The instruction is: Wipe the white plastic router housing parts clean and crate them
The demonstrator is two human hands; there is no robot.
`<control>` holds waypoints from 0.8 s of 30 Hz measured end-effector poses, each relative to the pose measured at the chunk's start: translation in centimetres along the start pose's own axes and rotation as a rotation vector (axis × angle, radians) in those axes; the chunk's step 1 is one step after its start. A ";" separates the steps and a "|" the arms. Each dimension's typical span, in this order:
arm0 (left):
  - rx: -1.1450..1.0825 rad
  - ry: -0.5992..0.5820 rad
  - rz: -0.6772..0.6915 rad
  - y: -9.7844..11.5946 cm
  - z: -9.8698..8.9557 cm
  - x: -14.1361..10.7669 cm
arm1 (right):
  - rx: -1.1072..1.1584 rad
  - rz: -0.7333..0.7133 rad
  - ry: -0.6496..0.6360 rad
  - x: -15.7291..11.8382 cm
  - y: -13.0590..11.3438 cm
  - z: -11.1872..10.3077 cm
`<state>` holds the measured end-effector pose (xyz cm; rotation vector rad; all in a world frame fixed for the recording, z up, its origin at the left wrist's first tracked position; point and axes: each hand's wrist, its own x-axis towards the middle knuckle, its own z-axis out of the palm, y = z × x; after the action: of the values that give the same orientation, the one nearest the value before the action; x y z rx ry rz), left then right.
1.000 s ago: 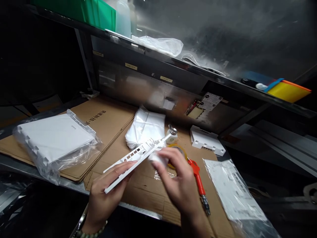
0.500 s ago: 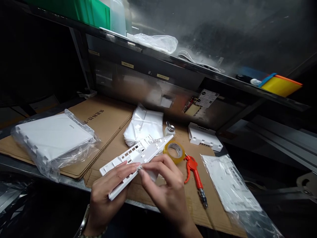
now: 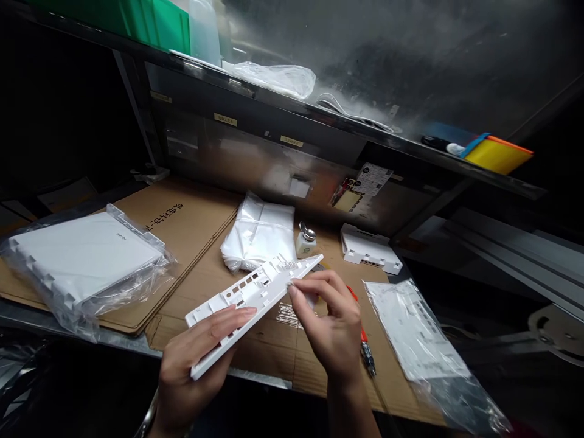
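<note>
Head view: my left fingers (image 3: 223,323) clamp a white panel (image 3: 272,288), my right fingers (image 3: 329,288) a wad (image 3: 312,298); mid-left, a bag (image 3: 145,283) holds a casing (image 3: 86,252).

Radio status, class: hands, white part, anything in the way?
Left hand gripping white plastic part, tilted above cardboard. Right hand pinching mostly hidden white wad at the part's edge. Red-handled tool partly behind right hand; nothing seems to obstruct.

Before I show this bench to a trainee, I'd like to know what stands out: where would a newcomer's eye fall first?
Probably on the white plastic part, held slanted in the left hand at front centre. Next, perhaps, the bright yellow object on the shelf at right, and the green bin at its left end.
</note>
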<state>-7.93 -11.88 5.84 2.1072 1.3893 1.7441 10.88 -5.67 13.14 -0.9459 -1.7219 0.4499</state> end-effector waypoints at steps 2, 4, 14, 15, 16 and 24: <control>0.000 -0.024 0.007 0.0 0.0 0.1 | 0.021 -0.012 -0.031 -0.7 -0.5 0.3; -0.008 -0.044 0.016 0.0 -0.1 0.2 | 0.086 -0.063 -0.112 -1.6 -1.5 0.9; -0.052 -0.010 -0.048 -0.3 -0.5 -1.0 | -0.083 0.009 0.106 1.5 2.0 -2.1; -0.055 -0.013 -0.059 -0.3 -0.5 -1.1 | -0.095 0.009 0.113 1.5 2.0 -2.2; -0.053 -0.017 -0.063 -0.3 -0.4 -1.0 | -0.091 0.007 0.100 1.3 1.8 -2.0; -0.020 -0.057 0.033 -0.9 0.1 -0.3 | 0.065 -0.076 -0.152 -2.3 -1.7 0.8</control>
<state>-8.37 -11.52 5.07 2.1639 1.3252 1.6880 9.80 -8.38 12.56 -0.8140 -1.8624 0.5365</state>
